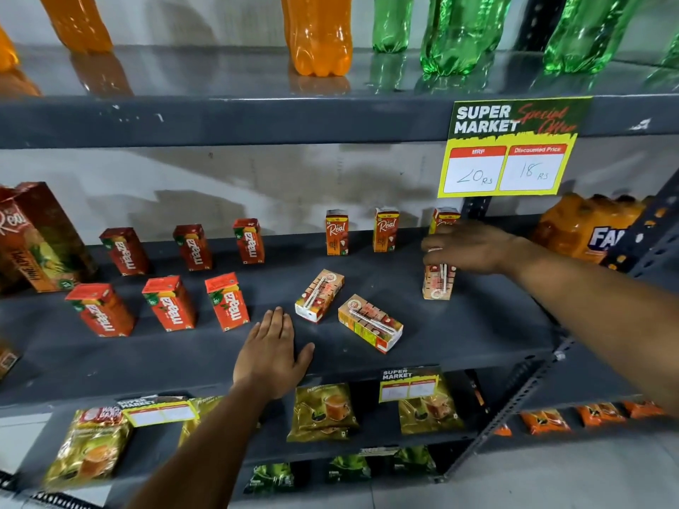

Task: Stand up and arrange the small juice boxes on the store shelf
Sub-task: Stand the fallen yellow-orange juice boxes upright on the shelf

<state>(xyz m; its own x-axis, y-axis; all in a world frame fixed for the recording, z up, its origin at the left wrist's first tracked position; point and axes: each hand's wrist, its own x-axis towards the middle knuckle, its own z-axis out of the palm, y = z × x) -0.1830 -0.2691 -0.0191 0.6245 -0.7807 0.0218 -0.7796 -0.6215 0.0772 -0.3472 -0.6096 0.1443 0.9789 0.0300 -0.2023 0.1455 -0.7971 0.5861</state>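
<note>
On the dark grey middle shelf (pixel 459 336), my right hand (pixel 474 247) grips the top of an upright orange juice box (pixel 439 284) whose straw side faces me. Two more orange boxes lie flat: one (pixel 319 295) near the centre, another (pixel 370 323) just right of it. Three orange Real boxes stand along the back: (pixel 337 233), (pixel 385 230), and one (pixel 444 218) partly hidden behind my right hand. Several red Maaza boxes (pixel 227 302) stand in two rows on the left. My left hand (pixel 273 350) rests flat on the shelf, fingers spread, holding nothing.
A tall Real carton (pixel 40 236) stands at far left. An orange soda multipack (pixel 588 225) sits at far right beside a perforated upright (pixel 646 229). A yellow price sign (pixel 510 148) hangs from the upper shelf of orange and green bottles. Tea packets fill the lower shelves.
</note>
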